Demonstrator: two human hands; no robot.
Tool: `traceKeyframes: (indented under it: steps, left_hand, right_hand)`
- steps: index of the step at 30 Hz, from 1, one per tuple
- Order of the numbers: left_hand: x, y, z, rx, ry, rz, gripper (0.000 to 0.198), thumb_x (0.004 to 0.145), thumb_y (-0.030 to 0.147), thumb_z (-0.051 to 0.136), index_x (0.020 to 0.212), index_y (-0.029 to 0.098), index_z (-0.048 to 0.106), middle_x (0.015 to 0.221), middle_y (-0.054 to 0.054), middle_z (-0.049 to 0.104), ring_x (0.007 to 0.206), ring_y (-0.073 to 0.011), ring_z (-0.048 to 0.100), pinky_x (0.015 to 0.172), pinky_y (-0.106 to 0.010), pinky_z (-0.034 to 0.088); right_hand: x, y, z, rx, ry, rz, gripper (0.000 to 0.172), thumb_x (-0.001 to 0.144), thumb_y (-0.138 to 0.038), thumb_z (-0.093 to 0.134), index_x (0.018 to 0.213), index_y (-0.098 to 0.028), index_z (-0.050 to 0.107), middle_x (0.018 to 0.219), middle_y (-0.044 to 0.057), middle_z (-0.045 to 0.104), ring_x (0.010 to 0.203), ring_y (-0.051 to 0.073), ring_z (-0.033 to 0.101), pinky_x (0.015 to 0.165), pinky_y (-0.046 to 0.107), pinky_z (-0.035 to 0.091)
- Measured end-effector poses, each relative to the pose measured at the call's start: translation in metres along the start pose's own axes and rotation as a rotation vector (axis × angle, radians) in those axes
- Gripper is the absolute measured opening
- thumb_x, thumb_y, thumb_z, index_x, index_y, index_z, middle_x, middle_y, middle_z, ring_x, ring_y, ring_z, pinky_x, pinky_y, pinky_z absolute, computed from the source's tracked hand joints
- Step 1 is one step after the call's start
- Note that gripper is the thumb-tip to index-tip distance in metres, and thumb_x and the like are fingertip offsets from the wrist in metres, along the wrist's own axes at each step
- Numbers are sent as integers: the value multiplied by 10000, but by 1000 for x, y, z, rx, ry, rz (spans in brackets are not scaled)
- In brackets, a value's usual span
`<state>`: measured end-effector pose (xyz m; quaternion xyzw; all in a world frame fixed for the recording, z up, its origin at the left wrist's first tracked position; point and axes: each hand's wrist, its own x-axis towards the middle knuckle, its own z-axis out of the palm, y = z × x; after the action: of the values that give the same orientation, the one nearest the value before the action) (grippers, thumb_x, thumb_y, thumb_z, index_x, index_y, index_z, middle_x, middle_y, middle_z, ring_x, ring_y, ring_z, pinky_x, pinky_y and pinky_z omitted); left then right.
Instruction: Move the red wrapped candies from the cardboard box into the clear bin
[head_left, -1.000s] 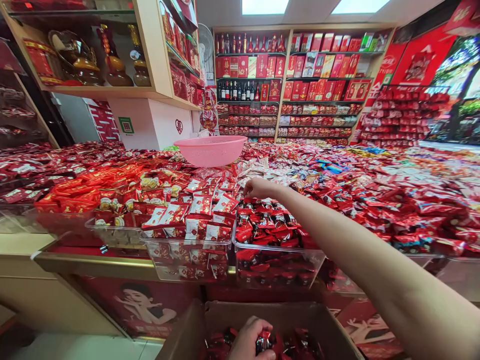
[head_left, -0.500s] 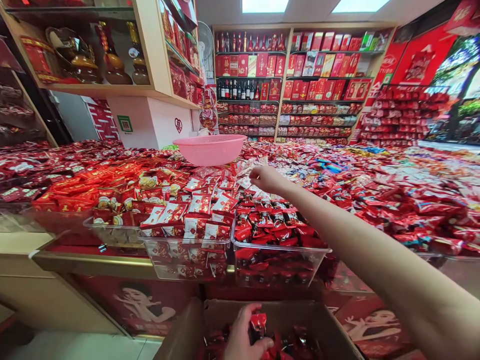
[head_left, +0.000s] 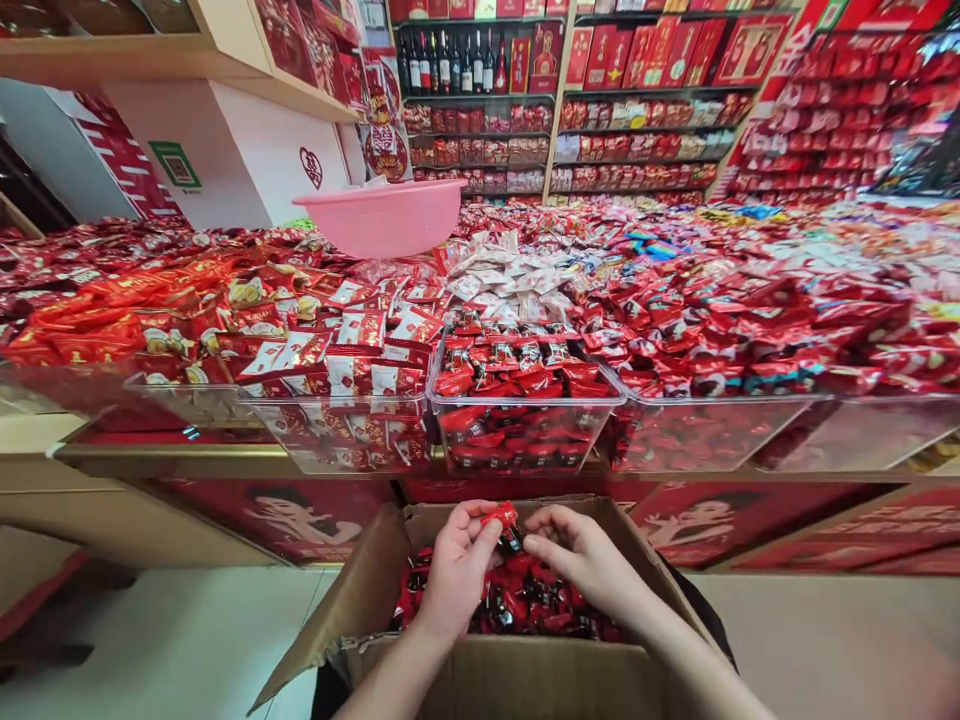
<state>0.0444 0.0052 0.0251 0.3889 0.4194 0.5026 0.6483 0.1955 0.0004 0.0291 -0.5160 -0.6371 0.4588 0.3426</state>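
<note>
Both my hands are over an open cardboard box (head_left: 360,610) full of red and black wrapped candies (head_left: 525,605). My left hand (head_left: 455,570) is closed on a red wrapped candy (head_left: 501,517) held just above the pile. My right hand (head_left: 577,555) is beside it, fingers curled and its fingertips pinching at the same candy. Straight ahead, a clear plastic bin (head_left: 525,435) on the counter holds the same red and black candies.
A long counter (head_left: 187,458) carries clear bins (head_left: 352,440) and heaps of red wrapped sweets. A pink plastic basin (head_left: 382,215) sits on the heap further back. Shelves of red boxes and bottles (head_left: 480,70) line the far wall. White floor lies at left.
My right arm has pulled back from the candy heap on the counter down to the box. My left hand has lifted a candy. The camera has tilted down.
</note>
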Motion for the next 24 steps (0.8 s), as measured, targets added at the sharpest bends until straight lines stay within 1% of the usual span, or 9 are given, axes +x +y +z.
traceKeyframes:
  steps: [3, 6, 8, 10, 12, 14, 18, 21, 24]
  left_hand:
    - [-4, 3, 9, -116, -20, -64, 174, 711, 260, 549, 857, 186, 491, 858, -37, 634, 797, -148, 564, 657, -247, 436]
    - [-9, 7, 15, -178, -14, -97, 236, 742, 276, 516, 965, 208, 477, 1023, -54, 580, 926, -156, 522, 774, -288, 405]
    - [-12, 11, 17, -225, -55, -115, 287, 762, 274, 492, 1041, 222, 446, 1114, -64, 525, 1003, -166, 480, 834, -311, 375]
    - [-15, 15, 17, -275, -113, -102, 275, 777, 230, 476, 1049, 221, 435, 1129, -70, 513, 1038, -177, 459, 876, -334, 346]
    - [-17, 18, 18, -307, -130, -56, 241, 782, 180, 462, 1019, 220, 439, 1125, -64, 516, 1065, -187, 442, 900, -353, 325]
    - [-18, 19, 20, -326, -124, -20, 227, 787, 168, 449, 1007, 227, 436, 1133, -58, 510, 1089, -198, 422, 909, -371, 317]
    - [-18, 22, 23, -354, -135, -4, 263, 783, 167, 457, 1033, 232, 409, 1110, -60, 531, 1108, -194, 407, 922, -365, 302]
    - [-16, 24, 21, -348, -113, -37, 291, 788, 197, 450, 1067, 231, 375, 1078, -76, 557, 1056, -203, 460, 869, -365, 354]
    - [-13, 23, 15, -310, -74, -70, 332, 752, 224, 509, 1055, 235, 374, 1019, -77, 596, 979, -217, 519, 811, -368, 398]
  right_hand:
    - [0, 1, -3, 14, 36, -50, 212, 750, -356, 455, 757, -159, 535, 635, 5, 547, 567, 110, 481, 531, 227, 403]
    - [-8, -6, -7, -227, 154, -248, 178, 777, -300, 422, 751, -187, 557, 669, 32, 555, 624, 140, 485, 590, 273, 403]
    - [-14, -10, -7, -343, 151, -411, 157, 779, -250, 422, 822, -213, 568, 746, 53, 564, 700, 161, 487, 638, 300, 402]
    - [-18, -12, -6, -324, 124, -482, 145, 766, -228, 446, 851, -229, 563, 802, 60, 555, 754, 167, 487, 668, 307, 408]
    - [-20, -14, -3, -173, 177, -395, 128, 747, -240, 484, 862, -226, 538, 829, 55, 537, 768, 159, 495, 678, 300, 422]
    - [-18, -15, 0, 79, 228, -211, 182, 726, -278, 517, 896, -216, 491, 846, 49, 525, 753, 148, 513, 656, 290, 444]
    - [-13, -14, 8, 507, 108, 41, 218, 701, -364, 534, 800, -184, 460, 687, 1, 534, 558, 112, 530, 531, 266, 459]
    - [-14, -14, 10, 519, 140, 47, 207, 703, -362, 533, 677, -172, 453, 572, -24, 508, 491, 99, 506, 512, 256, 447]
    - [-18, -13, 12, 403, 166, -68, 178, 678, -299, 576, 779, -186, 482, 726, 17, 555, 634, 124, 534, 593, 258, 448]
